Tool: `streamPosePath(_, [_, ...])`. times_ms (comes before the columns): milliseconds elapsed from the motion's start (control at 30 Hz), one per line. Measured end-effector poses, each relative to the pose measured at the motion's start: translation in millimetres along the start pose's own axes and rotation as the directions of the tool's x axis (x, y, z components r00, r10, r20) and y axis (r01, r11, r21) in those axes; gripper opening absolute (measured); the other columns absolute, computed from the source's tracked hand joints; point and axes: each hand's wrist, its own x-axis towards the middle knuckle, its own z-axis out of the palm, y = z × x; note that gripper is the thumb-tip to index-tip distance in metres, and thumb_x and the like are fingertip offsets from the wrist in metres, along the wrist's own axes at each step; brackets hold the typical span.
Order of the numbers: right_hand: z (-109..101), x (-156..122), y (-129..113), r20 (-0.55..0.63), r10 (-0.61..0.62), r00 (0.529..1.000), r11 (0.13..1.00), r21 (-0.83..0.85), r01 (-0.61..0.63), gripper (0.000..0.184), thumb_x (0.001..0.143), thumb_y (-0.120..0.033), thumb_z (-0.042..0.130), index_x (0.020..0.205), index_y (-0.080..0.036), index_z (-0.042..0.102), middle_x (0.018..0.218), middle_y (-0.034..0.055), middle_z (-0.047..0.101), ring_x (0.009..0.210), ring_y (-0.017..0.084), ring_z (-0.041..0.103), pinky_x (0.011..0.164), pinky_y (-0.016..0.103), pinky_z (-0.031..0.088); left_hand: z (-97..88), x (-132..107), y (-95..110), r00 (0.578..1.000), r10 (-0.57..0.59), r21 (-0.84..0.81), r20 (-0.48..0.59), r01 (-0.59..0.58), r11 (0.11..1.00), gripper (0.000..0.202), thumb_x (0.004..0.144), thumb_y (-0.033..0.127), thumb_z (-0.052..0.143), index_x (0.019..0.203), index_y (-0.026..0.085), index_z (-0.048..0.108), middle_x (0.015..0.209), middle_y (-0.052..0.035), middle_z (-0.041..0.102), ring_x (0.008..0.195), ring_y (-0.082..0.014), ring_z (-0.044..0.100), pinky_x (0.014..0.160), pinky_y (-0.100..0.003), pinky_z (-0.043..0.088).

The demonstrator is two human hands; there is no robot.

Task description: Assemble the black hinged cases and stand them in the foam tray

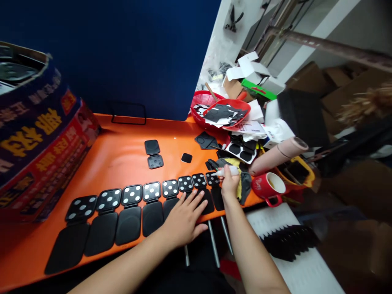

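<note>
A row of opened black hinged cases [132, 195] lies along the table's front edge, with white dots on the upper halves and plain dark lower halves. My left hand [185, 216] rests with fingers spread over the lower halves of the cases right of the middle, hiding parts of them. In my right hand [229, 188] is a small white squeeze bottle [232, 171], its narrow nozzle pointing left over the dotted half of the rightmost case [212, 178]. Whether the tip touches the case, I cannot tell.
On the orange table [122, 163] lie another opened case [152, 147] and a small black square [186, 157]. A red mug [260, 185], a pink cylinder [275, 155] and red baskets [200, 118] crowd the right. A printed carton [39, 151] stands left.
</note>
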Motion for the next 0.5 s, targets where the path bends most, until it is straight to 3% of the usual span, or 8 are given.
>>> streamPosePath(200, [0,0,3,-0.039,-0.054,0.998,0.978,-0.204,0.045,0.04,0.077,-0.051,0.055,0.085,-0.011,0.06,0.074,0.0112,0.069,0.048,0.014,0.056,0.042,0.023,0.043,22.2,23,16,0.988,0.15,-0.026,-0.026,-0.15,0.988,0.069,0.086,0.06,0.035,0.143,0.023,0.025,0.15,-0.0047,0.024,0.138,-0.0291,0.016,0.109,-0.055,0.009])
streamPosePath(500, [-1,0,5,-0.051,-0.071,0.996,0.97,-0.235,0.057,0.04,0.078,-0.053,0.054,0.083,-0.014,0.058,0.074,0.0093,0.068,0.049,0.014,0.057,0.045,0.024,0.044,31.9,24,18,0.991,0.137,0.058,-0.014,-0.136,0.989,0.067,0.086,0.057,0.035,0.143,0.023,0.024,0.15,-0.0026,0.025,0.138,-0.0281,0.016,0.108,-0.057,0.011])
